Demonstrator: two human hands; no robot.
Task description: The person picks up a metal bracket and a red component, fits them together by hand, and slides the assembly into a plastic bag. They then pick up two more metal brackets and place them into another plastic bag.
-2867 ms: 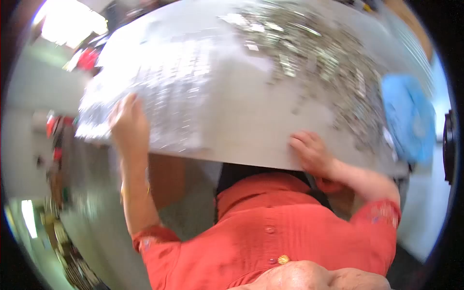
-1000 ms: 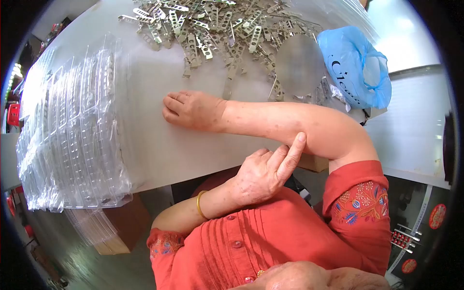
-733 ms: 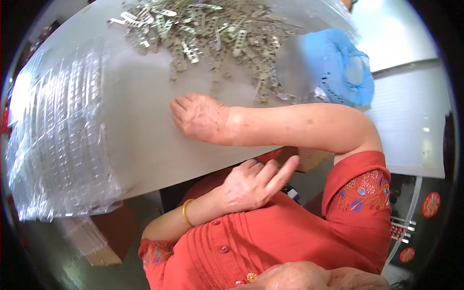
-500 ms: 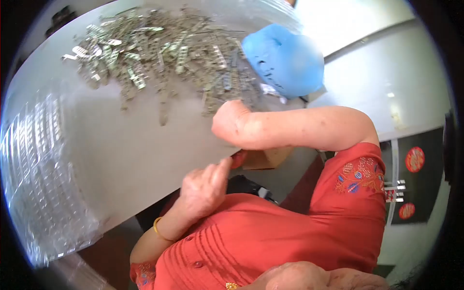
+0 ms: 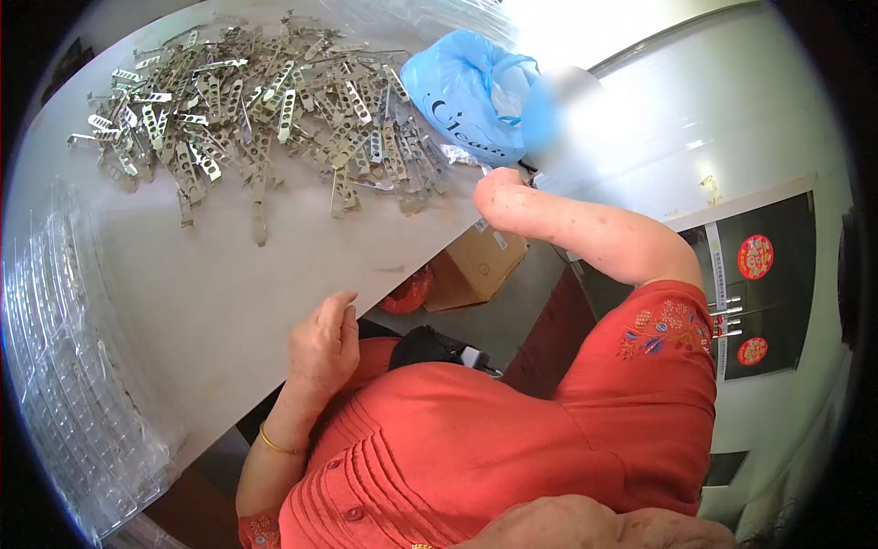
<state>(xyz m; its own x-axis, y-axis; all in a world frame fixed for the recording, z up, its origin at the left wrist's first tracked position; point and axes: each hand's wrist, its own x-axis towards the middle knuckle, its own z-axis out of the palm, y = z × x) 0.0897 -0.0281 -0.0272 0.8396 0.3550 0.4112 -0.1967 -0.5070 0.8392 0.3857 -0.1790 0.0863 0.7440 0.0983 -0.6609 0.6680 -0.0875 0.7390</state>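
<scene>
My left hand (image 5: pixel 322 346), with a gold bangle on its wrist, hovers at the table's near edge. Its fingers are curled together, and what lies inside them, if anything, is hidden. My right hand (image 5: pixel 499 194) is at the right table edge, just below a blue plastic bag (image 5: pixel 457 101) with dark lettering. Its fingers are out of sight behind the back of the hand. Close by, a crumpled white piece (image 5: pixel 457 155) lies beside the bag. A heap of thin, perforated metal strips (image 5: pixel 265 110) spreads across the far part of the table (image 5: pixel 219 302).
Stacked clear plastic trays (image 5: pixel 82 366) line the table's left side. Below the right edge stand a cardboard box (image 5: pixel 476 265) and a red plastic bag (image 5: pixel 408 291). More clear plastic (image 5: pixel 421 18) lies at the back. A dark door with round red stickers (image 5: pixel 755 257) is at right.
My right hand has moved right, away from the heap's near side to the table edge by the blue bag. My left hand has drawn leftward, away from the right hand. The view has shifted.
</scene>
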